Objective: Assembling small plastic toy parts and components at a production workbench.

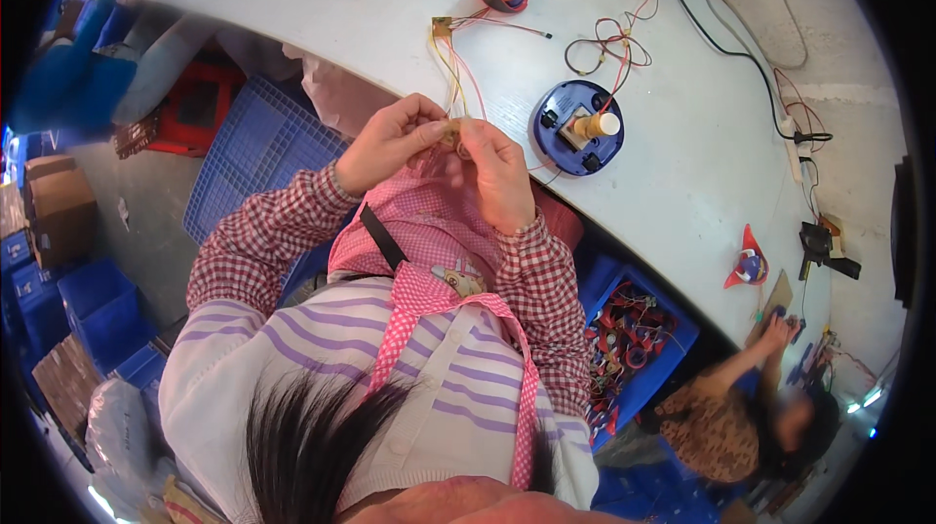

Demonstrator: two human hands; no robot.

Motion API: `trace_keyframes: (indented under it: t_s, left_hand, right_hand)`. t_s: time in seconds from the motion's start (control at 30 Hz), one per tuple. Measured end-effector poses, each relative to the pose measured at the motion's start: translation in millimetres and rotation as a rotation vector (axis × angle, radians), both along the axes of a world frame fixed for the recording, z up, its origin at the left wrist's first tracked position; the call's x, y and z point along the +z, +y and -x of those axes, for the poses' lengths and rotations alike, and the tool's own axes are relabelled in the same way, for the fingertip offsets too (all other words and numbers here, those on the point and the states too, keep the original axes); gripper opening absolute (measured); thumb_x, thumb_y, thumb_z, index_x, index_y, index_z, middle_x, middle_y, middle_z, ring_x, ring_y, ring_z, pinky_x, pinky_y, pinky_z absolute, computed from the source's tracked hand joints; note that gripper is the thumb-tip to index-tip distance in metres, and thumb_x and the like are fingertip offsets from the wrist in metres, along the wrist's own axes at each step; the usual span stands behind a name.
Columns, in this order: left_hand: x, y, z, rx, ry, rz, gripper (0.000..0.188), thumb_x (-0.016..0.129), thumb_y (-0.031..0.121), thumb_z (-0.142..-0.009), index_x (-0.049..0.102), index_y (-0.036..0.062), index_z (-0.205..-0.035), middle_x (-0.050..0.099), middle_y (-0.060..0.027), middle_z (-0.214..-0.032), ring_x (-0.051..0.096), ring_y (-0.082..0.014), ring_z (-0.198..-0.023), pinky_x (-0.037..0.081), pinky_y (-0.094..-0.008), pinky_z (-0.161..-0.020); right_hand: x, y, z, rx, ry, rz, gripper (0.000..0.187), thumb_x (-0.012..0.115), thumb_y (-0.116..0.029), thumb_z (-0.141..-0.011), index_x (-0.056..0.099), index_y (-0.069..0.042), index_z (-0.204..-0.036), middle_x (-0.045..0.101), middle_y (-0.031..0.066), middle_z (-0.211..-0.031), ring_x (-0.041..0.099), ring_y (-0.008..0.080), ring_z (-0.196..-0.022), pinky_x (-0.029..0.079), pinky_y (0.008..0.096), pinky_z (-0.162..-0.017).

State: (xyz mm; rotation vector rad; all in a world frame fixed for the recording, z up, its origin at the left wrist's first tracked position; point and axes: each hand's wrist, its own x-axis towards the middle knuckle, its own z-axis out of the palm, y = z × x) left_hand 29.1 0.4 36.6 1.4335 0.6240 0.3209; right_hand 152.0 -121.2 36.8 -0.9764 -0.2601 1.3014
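Head view. Held left of disc (578, 130): part (453, 132), small, tan, between left hand (395, 140) and right hand (499, 175). On both hands: thumb-and-finger pinch on part, exact contact hidden. Leading toward disc's upper left: thin wires (455, 76), up to board (442, 27) on table (682, 149); joining at part, cannot tell. Judged light, with limp wires, probably fragile joints. Best hold: by part's edges, without tugging wires.

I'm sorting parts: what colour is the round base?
The round base is blue, clearest in the head view.
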Motion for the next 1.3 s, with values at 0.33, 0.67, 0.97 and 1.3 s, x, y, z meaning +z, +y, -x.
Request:
trace_keyframes:
  t_s: [0.33, 0.67, 0.97, 1.3]
  left_hand:
    - [-8, 1, 7, 0.036, -0.067, 0.241, 0.01, 0.053, 0.009, -0.093, 0.053, 0.0013, -0.099, 0.057, -0.0047, -0.082, 0.053, -0.0074, -0.066, 0.045, -0.0154, -0.061]
    - [-7, -4, 7, 0.089, -0.124, 0.342, 0.014, 0.059, 0.004, -0.088, 0.052, -0.0006, -0.099, 0.059, -0.0094, -0.081, 0.055, -0.0108, -0.063, 0.046, -0.0186, -0.056]
    - [-14, 8, 8, 0.037, 0.058, -0.038, 0.015, 0.055, 0.014, -0.089, 0.055, 0.0034, -0.1, 0.053, -0.0027, -0.083, 0.045, -0.0071, -0.068, 0.037, -0.0168, -0.06]
    - [-9, -6, 6, 0.033, -0.016, 0.139, 0.007, 0.053, 0.012, -0.091, 0.051, 0.0067, -0.096, 0.05, -0.0003, -0.072, 0.044, -0.0061, -0.059, 0.035, -0.0159, -0.055]
  right_hand:
    - [16, -15, 5, -0.004, -0.196, 0.086, 0.024, 0.052, -0.005, -0.093, 0.053, 0.005, -0.114, 0.062, 0.0099, -0.088, 0.063, 0.0142, -0.074, 0.053, 0.0207, -0.068]
    - [6, -15, 8, 0.033, -0.374, 0.133, 0.024, 0.054, -0.007, -0.092, 0.056, 0.004, -0.113, 0.064, 0.0093, -0.084, 0.061, 0.012, -0.07, 0.051, 0.02, -0.063]
    - [-25, 2, 6, -0.15, -1.142, 0.018, 0.017, 0.057, -0.016, -0.082, 0.064, -0.004, -0.091, 0.065, 0.0106, -0.083, 0.059, 0.0256, -0.07, 0.049, 0.034, -0.065]
    - [-31, 4, -4, -0.265, -1.493, 0.089, 0.007, 0.056, -0.01, -0.081, 0.056, -0.006, -0.087, 0.052, 0.0129, -0.089, 0.056, 0.0314, -0.067, 0.048, 0.0379, -0.062]
